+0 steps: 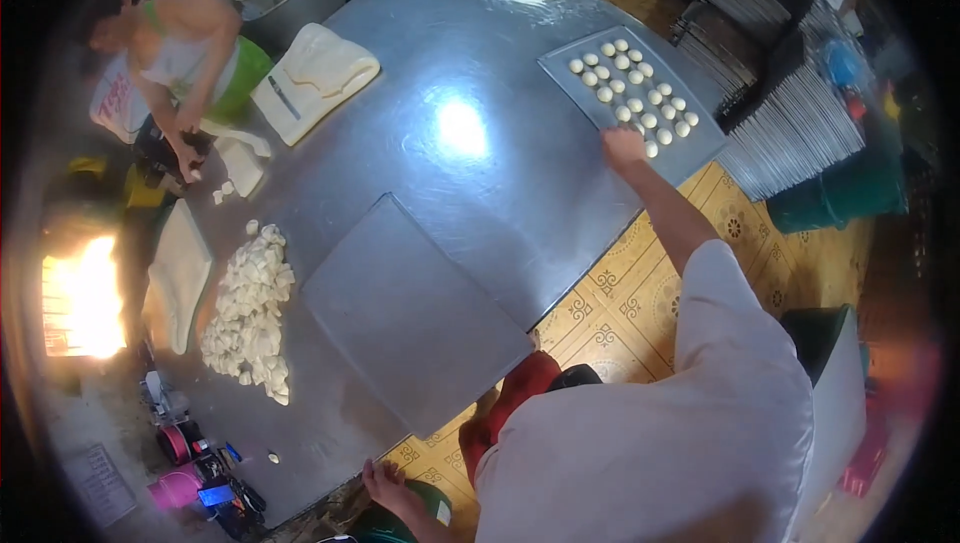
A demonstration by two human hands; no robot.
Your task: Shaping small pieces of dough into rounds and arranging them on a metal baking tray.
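Note:
My right arm reaches far out to a flat metal baking tray (563, 71) at the table's right edge. On it several round white dough balls (635, 76) lie in rough rows. My right hand (625, 148) is closed over the tray's near edge, beside the closest balls; its fingertips are partly hidden. Low in the view, my left hand (388, 488) hangs by the table's front edge above a green bucket (432, 503), fingers apart and holding nothing. In front of me a second baking tray (405, 308) lies on the metal table, its near side along the table edge.
Cut dough pieces (250, 318) are heaped at left, beside a dough slab (180, 278). A co-worker (190, 53) handles dough at the far left, near a larger folded dough sheet (320, 73). Stacked trays (795, 128) stand at right. Bright flames (85, 298) glow at left.

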